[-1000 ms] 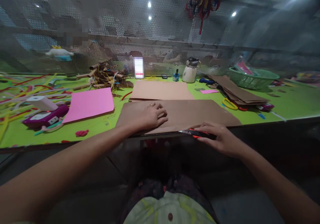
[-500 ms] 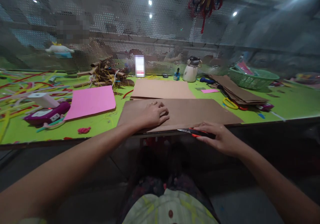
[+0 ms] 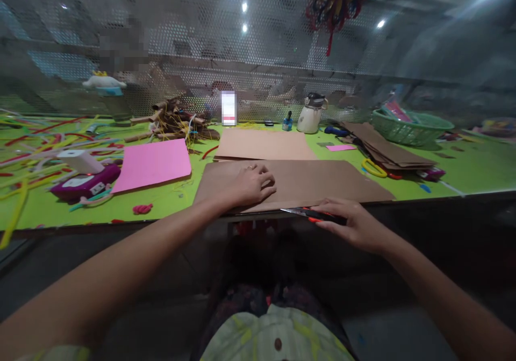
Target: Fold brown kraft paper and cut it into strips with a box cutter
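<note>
A large sheet of brown kraft paper [image 3: 322, 181] lies along the front edge of the green table. My left hand [image 3: 255, 184] rests on its left half, fingers spread and slightly bent, pressing down on it. In my right hand [image 3: 347, 218] is a utility knife [image 3: 318, 216] with a black and red handle. Its blade points left, at the paper's front edge, where a narrow strip shows along the rim. Behind this sheet lies a lighter brown sheet [image 3: 264, 143], partly covered by it.
Left of the paper are a pink sheet [image 3: 155, 164], a purple power strip [image 3: 86, 182] and many coloured pipe cleaners [image 3: 44, 154]. Twigs [image 3: 175, 121] are heaped behind. On the right sit yellow-handled scissors [image 3: 373, 168], stacked brown paper [image 3: 389, 146] and a green basket [image 3: 415, 127].
The knife has slid slightly left along the paper's front edge with my right hand. My left hand stays on the sheet. The whole view has shifted a little.
</note>
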A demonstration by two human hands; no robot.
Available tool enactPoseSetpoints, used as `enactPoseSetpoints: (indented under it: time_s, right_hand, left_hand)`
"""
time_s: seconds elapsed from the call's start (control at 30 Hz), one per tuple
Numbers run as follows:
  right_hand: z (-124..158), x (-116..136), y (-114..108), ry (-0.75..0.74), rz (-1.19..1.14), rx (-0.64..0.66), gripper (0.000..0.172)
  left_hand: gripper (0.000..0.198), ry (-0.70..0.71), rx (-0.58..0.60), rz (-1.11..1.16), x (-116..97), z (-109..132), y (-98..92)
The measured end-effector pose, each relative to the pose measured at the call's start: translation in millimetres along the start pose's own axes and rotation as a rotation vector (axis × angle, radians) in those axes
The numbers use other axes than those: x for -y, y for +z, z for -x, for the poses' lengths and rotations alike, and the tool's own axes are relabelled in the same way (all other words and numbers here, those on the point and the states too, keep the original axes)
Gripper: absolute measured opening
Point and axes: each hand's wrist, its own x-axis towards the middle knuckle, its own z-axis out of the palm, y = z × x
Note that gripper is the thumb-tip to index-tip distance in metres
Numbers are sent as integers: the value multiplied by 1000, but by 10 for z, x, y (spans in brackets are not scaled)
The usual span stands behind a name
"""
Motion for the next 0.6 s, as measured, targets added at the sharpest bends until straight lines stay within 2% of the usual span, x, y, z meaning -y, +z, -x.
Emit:
enactPoseSetpoints:
  time_s: [0.37,0.6]
  right_hand:
    - [-77,73,70,-16,18,4,25]
    - [-206,213,183,-86,-29,31,23]
  left_hand:
    - [31,17,-22,-6,13,2,27]
    - [31,-3,-24,-8,23,5,53]
